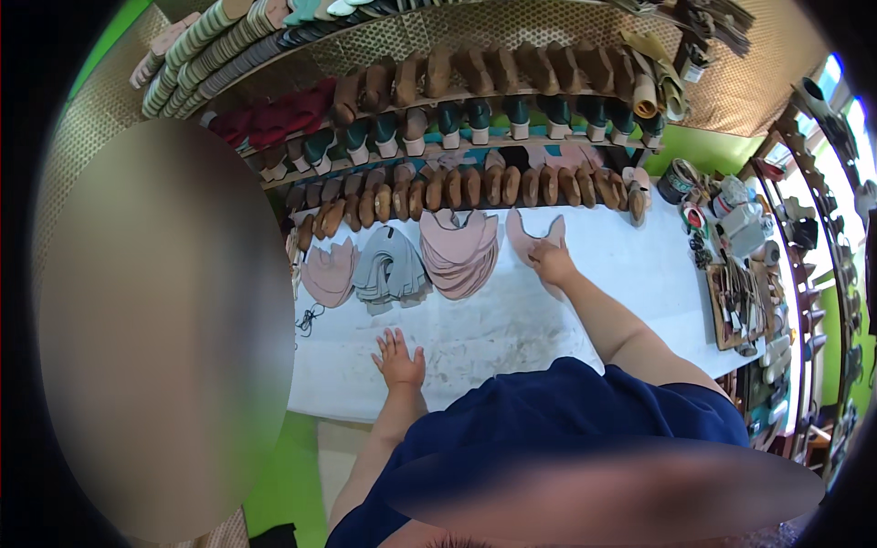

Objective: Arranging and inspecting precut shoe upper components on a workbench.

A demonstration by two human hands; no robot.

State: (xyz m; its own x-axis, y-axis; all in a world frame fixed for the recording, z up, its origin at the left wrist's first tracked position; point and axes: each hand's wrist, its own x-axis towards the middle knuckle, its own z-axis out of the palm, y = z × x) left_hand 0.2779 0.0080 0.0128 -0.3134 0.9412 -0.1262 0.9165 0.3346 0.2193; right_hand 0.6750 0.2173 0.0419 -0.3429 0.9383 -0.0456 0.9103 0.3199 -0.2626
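Note:
My left hand [400, 367] rests on the white tabletop [493, 333] near its front edge, with its fingers spread and nothing in them. Farther right, my right hand [554, 263] is closed over the side of a pink U-shaped shoe upper piece [519, 234], which lies at the back of the table. Just left of that piece sits a fanned stack of pink upper pieces [459, 263]. Grey-blue upper pieces [388, 260] are stacked beside it, and a smaller pink stack [329, 274] lies at the far left.
Wooden shoe lasts [470, 187] line the table's back edge, with shelves of more lasts [470, 71] above. A wooden tray of tools [735, 301] and several jars and tins [678, 181] occupy the right end. Dark cord [311, 318] lies at the left. Shoe racks [813, 183] stand right.

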